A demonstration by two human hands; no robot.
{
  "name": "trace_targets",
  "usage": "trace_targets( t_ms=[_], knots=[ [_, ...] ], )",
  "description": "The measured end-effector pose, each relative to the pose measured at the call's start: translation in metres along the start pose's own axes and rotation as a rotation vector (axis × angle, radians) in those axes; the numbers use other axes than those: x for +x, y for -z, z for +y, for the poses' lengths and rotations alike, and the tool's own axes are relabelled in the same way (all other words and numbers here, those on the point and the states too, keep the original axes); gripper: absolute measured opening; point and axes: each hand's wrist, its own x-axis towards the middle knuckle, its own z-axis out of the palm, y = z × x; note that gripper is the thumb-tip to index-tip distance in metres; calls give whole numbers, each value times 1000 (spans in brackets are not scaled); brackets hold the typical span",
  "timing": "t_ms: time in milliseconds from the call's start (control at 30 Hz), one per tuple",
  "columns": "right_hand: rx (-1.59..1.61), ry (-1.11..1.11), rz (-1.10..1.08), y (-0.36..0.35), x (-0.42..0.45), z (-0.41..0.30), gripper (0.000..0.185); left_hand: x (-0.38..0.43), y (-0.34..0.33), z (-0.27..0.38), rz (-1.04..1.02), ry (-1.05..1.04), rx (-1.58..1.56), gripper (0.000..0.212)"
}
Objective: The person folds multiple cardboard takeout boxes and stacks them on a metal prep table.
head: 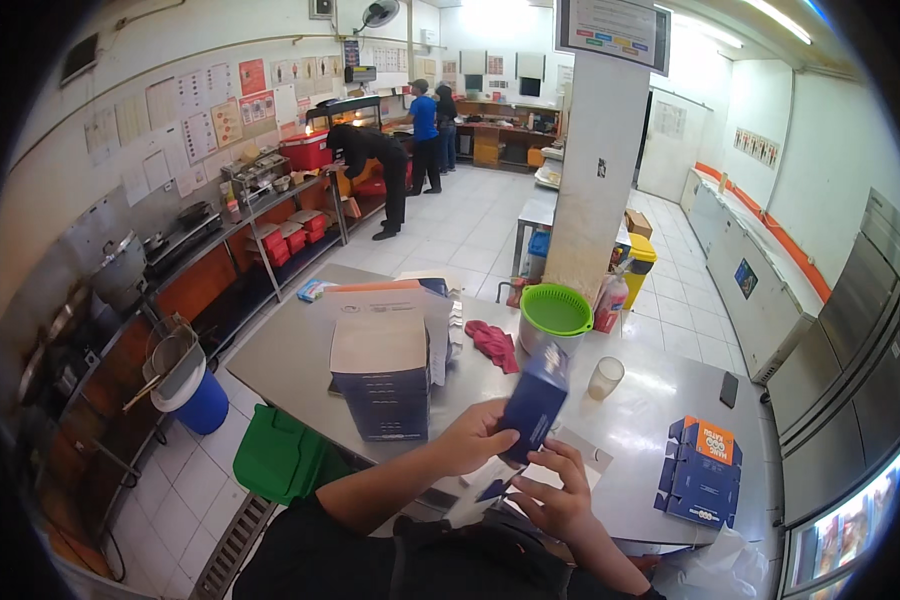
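Observation:
A dark blue cardboard box (536,405), partly folded, stands tilted in front of me. My left hand (484,435) grips its left side, thumb on the near face. At its lower end my right hand (555,480) touches the card with bent fingers; a white-sided flap hangs between the hands, blurred. To the left rises a tall stack of blue folded boxes (386,405) with pale card on top. Flat unfolded blue and orange box blanks (701,472) lie at the right of the steel table (645,442).
A pot with a green colander (556,309), a red cloth (493,345), a drinking glass (606,377) and a phone (729,391) are on the table. A green bin (277,454) is at its left edge, a pillar (589,165) beyond. Several people work at the far counters.

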Motion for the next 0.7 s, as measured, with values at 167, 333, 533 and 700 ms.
trace_targets(
  t_ms=[167,333,533,700],
  knots=[
    [58,51,59,-25,-5,11,50,10,16,0,17,30,2,31],
    [-89,60,93,-29,-9,21,46,8,-9,-14,151,-210,223,26],
    [-39,-102,192,-43,-20,43,43,6,-17,-47,122,-153,521,26],
    [-5,-125,261,-36,-15,45,71,7,-12,-48,211,-191,143,26]
  ],
)
